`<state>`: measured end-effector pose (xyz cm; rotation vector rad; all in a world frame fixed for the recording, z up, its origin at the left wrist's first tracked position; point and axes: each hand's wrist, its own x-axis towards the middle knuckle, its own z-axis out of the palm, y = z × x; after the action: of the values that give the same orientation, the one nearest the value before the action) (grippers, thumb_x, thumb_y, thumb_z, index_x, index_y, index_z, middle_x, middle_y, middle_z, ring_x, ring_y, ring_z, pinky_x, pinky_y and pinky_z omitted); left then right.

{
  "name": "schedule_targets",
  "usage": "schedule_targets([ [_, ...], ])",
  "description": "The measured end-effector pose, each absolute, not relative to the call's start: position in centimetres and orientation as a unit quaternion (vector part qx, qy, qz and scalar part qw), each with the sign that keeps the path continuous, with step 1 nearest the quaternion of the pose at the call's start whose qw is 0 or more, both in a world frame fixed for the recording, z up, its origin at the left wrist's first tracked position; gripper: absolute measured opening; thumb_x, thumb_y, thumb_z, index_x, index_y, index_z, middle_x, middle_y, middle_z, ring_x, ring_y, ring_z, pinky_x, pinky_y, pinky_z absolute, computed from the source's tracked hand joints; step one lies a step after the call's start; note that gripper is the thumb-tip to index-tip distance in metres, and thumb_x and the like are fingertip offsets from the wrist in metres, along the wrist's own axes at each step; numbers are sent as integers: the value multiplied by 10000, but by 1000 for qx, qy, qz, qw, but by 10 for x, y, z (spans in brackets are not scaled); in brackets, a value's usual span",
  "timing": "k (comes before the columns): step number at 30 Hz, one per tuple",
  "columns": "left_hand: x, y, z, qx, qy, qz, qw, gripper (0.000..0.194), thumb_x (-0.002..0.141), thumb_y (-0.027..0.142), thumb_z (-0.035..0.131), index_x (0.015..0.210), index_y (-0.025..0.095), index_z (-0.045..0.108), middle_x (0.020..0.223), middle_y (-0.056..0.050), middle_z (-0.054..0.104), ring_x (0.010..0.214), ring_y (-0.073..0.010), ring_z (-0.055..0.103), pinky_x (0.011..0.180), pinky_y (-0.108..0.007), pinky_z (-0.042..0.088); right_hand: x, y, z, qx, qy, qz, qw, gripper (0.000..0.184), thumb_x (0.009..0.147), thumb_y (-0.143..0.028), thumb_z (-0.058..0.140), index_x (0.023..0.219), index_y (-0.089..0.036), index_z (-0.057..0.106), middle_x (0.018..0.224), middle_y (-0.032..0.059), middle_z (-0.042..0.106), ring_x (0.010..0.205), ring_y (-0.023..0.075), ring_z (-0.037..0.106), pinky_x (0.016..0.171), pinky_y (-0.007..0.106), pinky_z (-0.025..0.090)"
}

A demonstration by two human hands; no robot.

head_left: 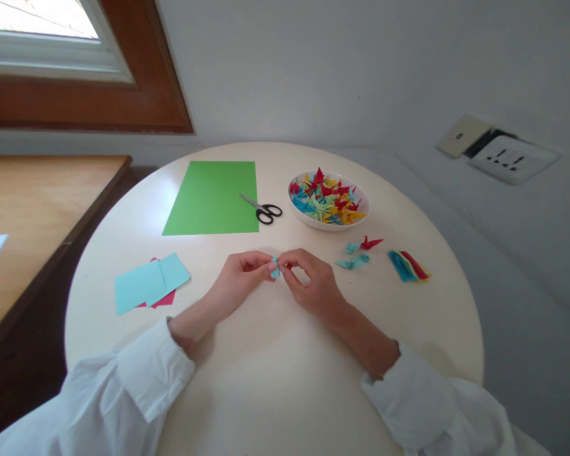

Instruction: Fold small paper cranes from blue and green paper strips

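Between my two hands, over the middle of the round table (275,392), is a small light-blue folded paper (275,268). My left hand (244,272) pinches its left side between thumb and fingers. From the other side, my right hand (311,278) grips it with thumb and forefinger. The fingertips cover part of the folds, so its exact shape is hard to make out. Right of my right hand lie light-blue paper cranes (354,261) and a red paper crane (371,243).
A white bowl (330,225) full of colourful paper cranes stands at the back right. Scissors (262,208) rest partly on a green sheet (213,196). Light-blue paper pieces (140,286) overlap red paper (166,300) at left. A bundle of coloured folded strips (408,266) lies far right.
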<state>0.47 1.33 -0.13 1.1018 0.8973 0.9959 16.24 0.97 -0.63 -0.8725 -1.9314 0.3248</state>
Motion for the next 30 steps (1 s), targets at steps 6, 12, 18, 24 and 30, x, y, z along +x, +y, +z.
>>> schedule_targets([
  [6,4,13,-3,475,406,459,631,258,630,363,760,708,133,672,666,-8,637,629,-104,544,613,-223,405,161,9,-6,-352,-794,117,482,115,821,-97,475,832,-202,521,757,30,624,692,129,584,628,245,487],
  [12,5,13,-3,472,392,473,633,244,632,347,762,714,138,666,665,2,636,620,-92,542,603,-211,402,160,7,-3,-366,-786,118,485,93,819,-109,487,809,-197,514,741,28,611,682,129,571,617,245,478],
  [18,6,12,0,466,397,483,627,264,617,358,768,702,140,646,636,12,615,589,-84,521,579,-208,388,158,5,-4,-380,-774,148,484,95,805,-108,497,801,-200,518,746,19,611,674,123,564,613,243,474],
  [24,5,13,-2,486,405,489,601,238,635,345,753,701,145,643,609,20,588,557,-77,488,541,-201,358,158,5,-2,-403,-740,214,494,63,786,-131,520,762,-185,539,716,18,599,644,117,559,594,243,472],
  [30,5,14,-4,502,415,503,568,206,630,317,748,695,150,645,587,16,580,534,-82,465,508,-206,342,157,5,-2,-387,-712,285,512,68,784,-160,533,736,-190,570,753,36,608,700,139,571,619,272,481],
])
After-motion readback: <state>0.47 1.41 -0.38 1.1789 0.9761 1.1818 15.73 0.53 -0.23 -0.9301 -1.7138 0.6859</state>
